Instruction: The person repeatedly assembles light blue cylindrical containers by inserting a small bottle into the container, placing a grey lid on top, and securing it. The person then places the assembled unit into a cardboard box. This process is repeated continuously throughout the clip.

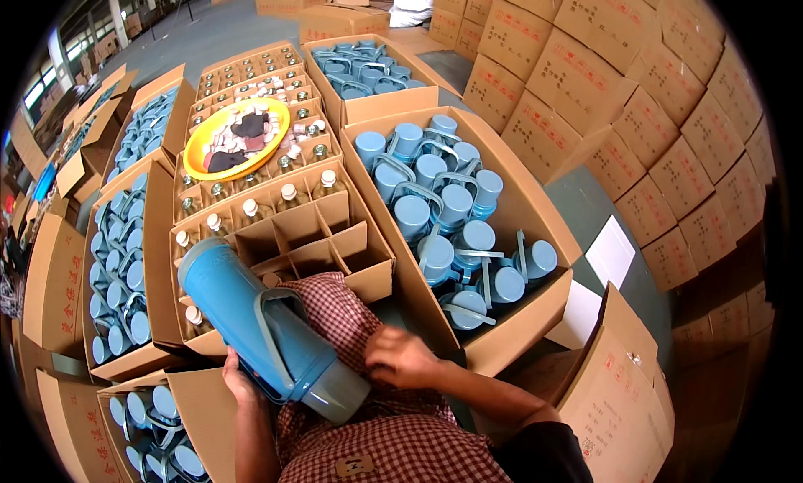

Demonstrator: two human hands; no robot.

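A blue thermos flask (pixel 251 311) lies aslant in front of my body, its side handle facing up. Its grey-blue cap end points down to the right, and its wide end rests above the edge of a divided carton. My left hand (pixel 242 383) grips the flask from below on its left side; part of that hand is hidden behind it. My right hand (pixel 403 357) is closed, fingers curled, in front of the red checked apron (pixel 335 303), just right of the cap. Whatever those fingers hold, if anything, is hidden.
Ahead stands the divided carton (pixel 368 270) with several stoppered bottles. A yellow basin (pixel 280 153) of small pale pieces sits on cartons behind. Blue flasks fill an open carton (pixel 535 316) at right and cartons (pixel 155 257) at left. Stacked closed boxes (pixel 577 65) line the right.
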